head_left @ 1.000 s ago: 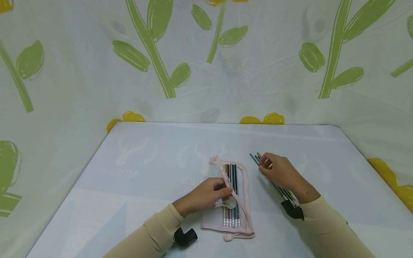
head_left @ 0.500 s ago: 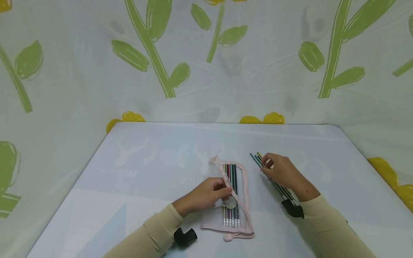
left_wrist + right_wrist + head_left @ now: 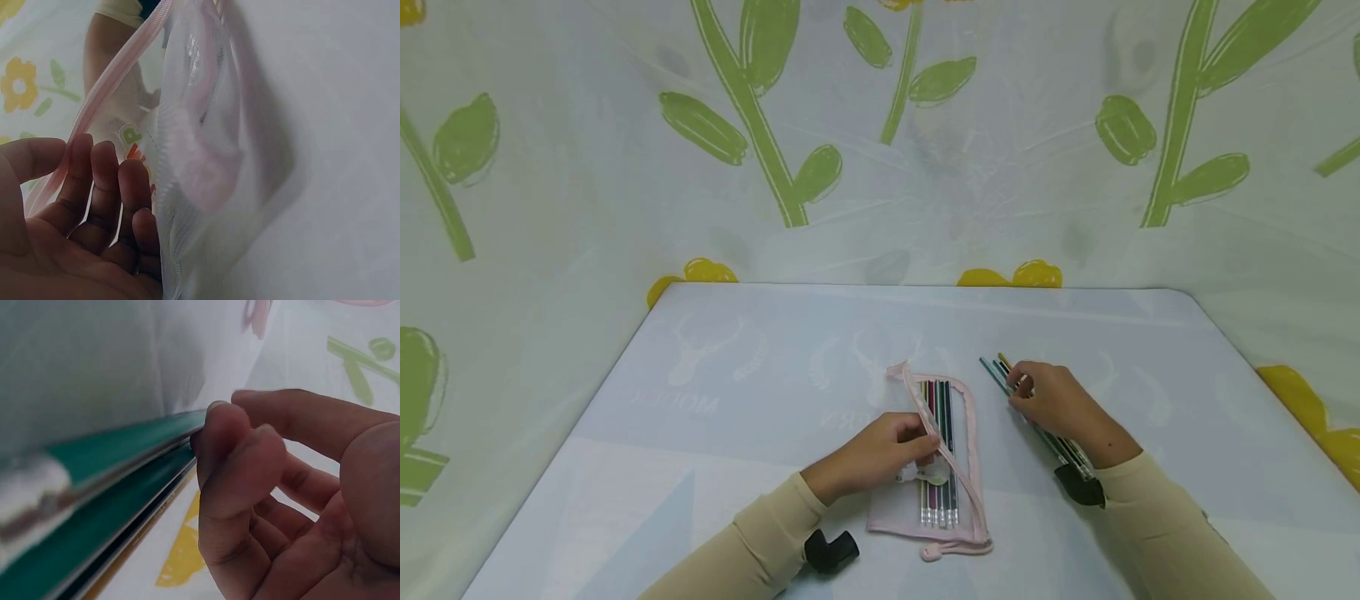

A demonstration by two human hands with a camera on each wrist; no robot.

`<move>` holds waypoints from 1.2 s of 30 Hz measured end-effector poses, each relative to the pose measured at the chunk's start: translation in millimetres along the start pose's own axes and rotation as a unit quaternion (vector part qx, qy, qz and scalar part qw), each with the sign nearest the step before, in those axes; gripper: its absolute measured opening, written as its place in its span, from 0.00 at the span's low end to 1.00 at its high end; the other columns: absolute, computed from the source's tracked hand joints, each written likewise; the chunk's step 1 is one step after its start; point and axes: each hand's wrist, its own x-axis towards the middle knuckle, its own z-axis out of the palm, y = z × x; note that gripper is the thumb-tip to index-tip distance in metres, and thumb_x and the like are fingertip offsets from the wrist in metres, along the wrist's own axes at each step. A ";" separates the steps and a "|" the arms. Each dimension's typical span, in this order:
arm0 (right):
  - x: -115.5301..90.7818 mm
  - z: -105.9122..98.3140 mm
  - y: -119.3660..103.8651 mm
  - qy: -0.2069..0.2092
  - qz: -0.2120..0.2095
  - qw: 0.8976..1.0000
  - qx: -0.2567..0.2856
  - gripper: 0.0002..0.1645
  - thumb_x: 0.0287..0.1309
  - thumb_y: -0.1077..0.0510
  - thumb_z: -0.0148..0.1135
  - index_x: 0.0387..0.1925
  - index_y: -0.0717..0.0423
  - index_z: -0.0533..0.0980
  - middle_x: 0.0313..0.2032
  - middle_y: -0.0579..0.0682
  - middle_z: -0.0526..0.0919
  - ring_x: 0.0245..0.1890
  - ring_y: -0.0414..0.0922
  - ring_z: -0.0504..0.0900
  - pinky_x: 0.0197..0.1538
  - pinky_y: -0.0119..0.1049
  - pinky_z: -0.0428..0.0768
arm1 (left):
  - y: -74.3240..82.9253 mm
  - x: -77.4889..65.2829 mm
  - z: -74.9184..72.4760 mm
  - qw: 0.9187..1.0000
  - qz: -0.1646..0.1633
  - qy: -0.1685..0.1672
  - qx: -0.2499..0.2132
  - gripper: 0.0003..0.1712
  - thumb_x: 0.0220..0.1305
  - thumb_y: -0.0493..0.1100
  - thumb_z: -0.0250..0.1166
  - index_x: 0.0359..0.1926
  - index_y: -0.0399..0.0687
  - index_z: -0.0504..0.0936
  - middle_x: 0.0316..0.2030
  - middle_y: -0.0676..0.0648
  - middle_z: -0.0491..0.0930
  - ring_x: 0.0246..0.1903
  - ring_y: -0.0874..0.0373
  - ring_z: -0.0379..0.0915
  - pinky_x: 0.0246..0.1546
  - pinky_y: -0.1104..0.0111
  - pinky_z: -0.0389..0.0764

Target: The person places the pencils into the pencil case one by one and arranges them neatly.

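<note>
The left hand [image 3: 880, 454] pinches, between thumb and fingers, the edge of a pink, see-through mesh pencil case [image 3: 895, 512]. The case lies on the pale, faintly printed surface [image 3: 737, 483], its long axis going from near to far. Inside it, slim coloured pencils [image 3: 938, 504] lie parallel, silver ends towards the person. To the right, a bundle of loose pencils [image 3: 1056, 446] slants, far ends leftward. The right hand [image 3: 1052, 402] bends its fingers at them; whether it grips, I cannot tell. Behind stands a white backdrop [image 3: 1015, 183] with green leaves.
</note>
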 end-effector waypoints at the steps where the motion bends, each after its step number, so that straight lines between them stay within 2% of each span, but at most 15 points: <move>1: 0.4 0.9 0.4 -0.002 0.001 1.000 -0.001 0.14 0.60 0.66 0.65 0.48 0.64 0.76 0.35 0.56 0.83 0.24 0.42 0.78 0.25 0.33 0.78 | -0.3 0.0 0.0 1.000 0.000 0.001 0.000 0.14 0.75 0.48 0.56 0.46 0.44 0.82 0.36 0.50 0.82 0.37 0.62 0.76 0.43 0.71 0.77; 7: 1.6 4.9 3.3 -0.011 -0.004 1.000 -0.021 0.18 0.57 0.65 0.68 0.49 0.62 0.76 0.33 0.55 0.81 0.26 0.44 0.77 0.26 0.34 0.78 | -1.6 0.5 -0.1 1.000 0.003 -0.001 0.000 0.14 0.75 0.48 0.55 0.45 0.44 0.82 0.34 0.50 0.81 0.37 0.62 0.75 0.41 0.71 0.77; 15: 2.2 5.9 5.8 -0.009 -0.023 0.999 -0.034 0.17 0.55 0.65 0.70 0.47 0.60 0.77 0.29 0.51 0.80 0.26 0.44 0.75 0.28 0.35 0.75 | -0.8 1.2 0.0 1.000 0.003 -0.001 -0.004 0.15 0.75 0.48 0.56 0.45 0.42 0.82 0.35 0.48 0.82 0.37 0.62 0.76 0.42 0.71 0.77; 29: 1.1 3.0 0.8 -0.012 -0.025 0.999 -0.020 0.18 0.57 0.64 0.67 0.51 0.59 0.78 0.31 0.51 0.81 0.28 0.45 0.75 0.30 0.35 0.76 | -0.1 -0.1 0.3 1.000 -0.001 -0.002 -0.004 0.15 0.74 0.48 0.56 0.47 0.42 0.82 0.37 0.47 0.83 0.38 0.61 0.77 0.43 0.70 0.78; 36: -2.1 -1.1 -4.1 -0.009 -0.039 0.999 0.022 0.23 0.59 0.64 0.65 0.57 0.58 0.76 0.34 0.53 0.80 0.27 0.45 0.74 0.28 0.35 0.75 | -0.2 0.0 0.1 1.000 -0.001 -0.002 -0.003 0.15 0.75 0.48 0.56 0.47 0.42 0.83 0.37 0.48 0.83 0.38 0.62 0.77 0.42 0.71 0.78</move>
